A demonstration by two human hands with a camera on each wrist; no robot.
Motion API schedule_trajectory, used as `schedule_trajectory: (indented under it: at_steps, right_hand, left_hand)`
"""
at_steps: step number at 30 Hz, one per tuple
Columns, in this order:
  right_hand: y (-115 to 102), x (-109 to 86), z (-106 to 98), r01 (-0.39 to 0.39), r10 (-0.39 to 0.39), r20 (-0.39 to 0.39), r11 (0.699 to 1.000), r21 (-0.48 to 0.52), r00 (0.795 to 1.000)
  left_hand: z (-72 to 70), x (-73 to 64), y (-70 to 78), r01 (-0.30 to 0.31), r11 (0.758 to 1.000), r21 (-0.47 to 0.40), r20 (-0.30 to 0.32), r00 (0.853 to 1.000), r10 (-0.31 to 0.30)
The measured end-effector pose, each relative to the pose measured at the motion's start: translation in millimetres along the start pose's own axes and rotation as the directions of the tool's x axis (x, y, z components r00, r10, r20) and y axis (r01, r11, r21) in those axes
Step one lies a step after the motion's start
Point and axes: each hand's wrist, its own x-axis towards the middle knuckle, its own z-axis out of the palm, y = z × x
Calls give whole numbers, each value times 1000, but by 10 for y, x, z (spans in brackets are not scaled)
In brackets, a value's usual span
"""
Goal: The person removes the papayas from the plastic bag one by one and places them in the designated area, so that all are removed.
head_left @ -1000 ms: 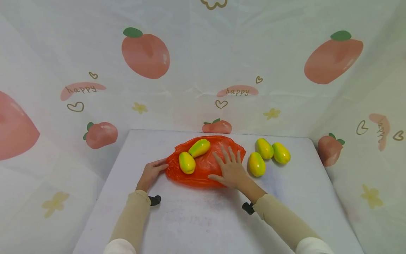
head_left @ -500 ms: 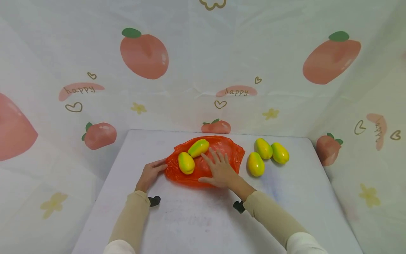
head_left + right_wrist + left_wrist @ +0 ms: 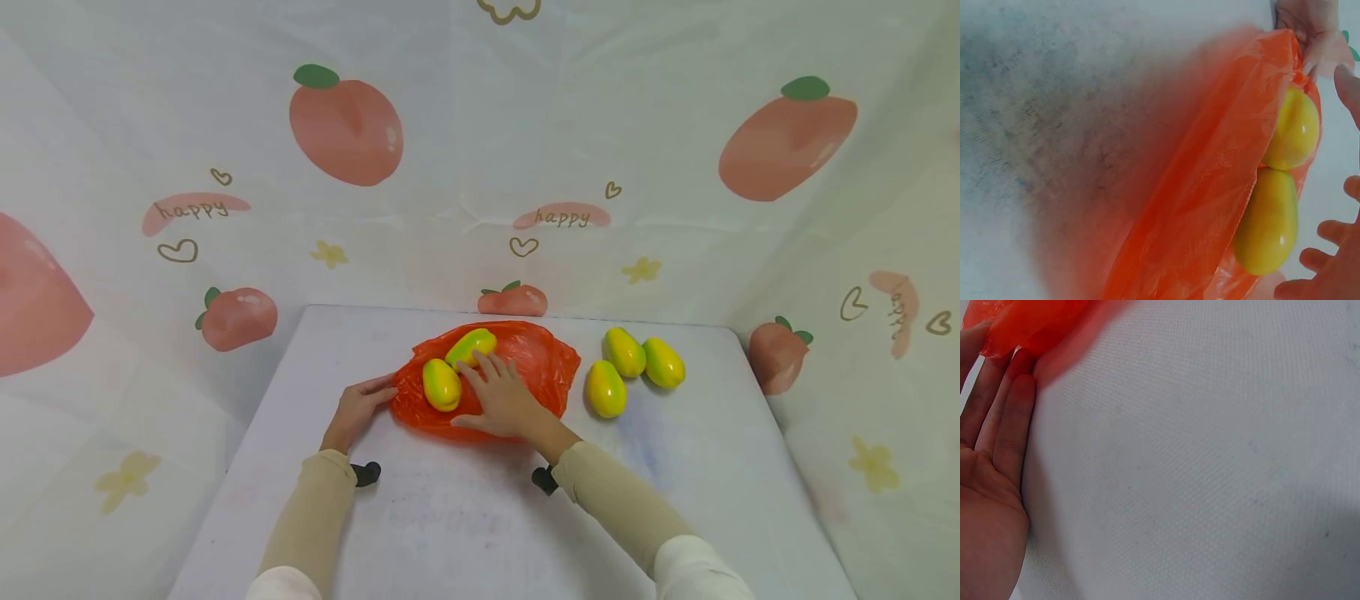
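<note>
A red plastic bag (image 3: 536,362) lies spread on the table. Two glossy yellow-green oval fruits, like mangoes or papayas, are at its left part: a nearer fruit (image 3: 442,385) and a farther fruit (image 3: 472,347). My left hand (image 3: 358,408) pinches the bag's left edge; in the left wrist view the thumb is above the red film (image 3: 1041,328) and fingertips show through it. With fingers spread, my right hand (image 3: 504,404) is over the bag, just right of the two fruits. The right wrist view shows its fingers (image 3: 1332,232) apart from the fruits.
Three more such fruits (image 3: 625,352) lie grouped on the table (image 3: 450,517) to the right of the bag. A white cloth printed with peaches (image 3: 345,125) hangs behind and at both sides of the table. A black strap piece (image 3: 367,474) sits at the left wrist.
My right hand has moved left across the bag, from its right part toward the two fruits. The left hand stays at the bag's edge, and the fruits have not moved.
</note>
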Motion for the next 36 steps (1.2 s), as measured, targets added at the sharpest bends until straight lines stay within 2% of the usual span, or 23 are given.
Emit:
schedule_trajectory:
  at_steps: [7,12,23,36]
  right_hand:
    - [-53,116,-7,18,-17,18,1000,-26,1000]
    - [-122,186,-47,16,-17,34,1000,20,999]
    - [-264,337,-13,-57,50,113,996,63,992]
    - [-379,510,65,-143,122,137,978,154,983]
  left_hand:
    - [10,-13,9,1,1000,8,-5,1000,-1]
    - [5,-11,4,-2,999,32,-4,1000,2]
    - [3,-1,8,-2,999,39,3,1000,1]
    - [0,16,10,11,999,32,10,1000,-12]
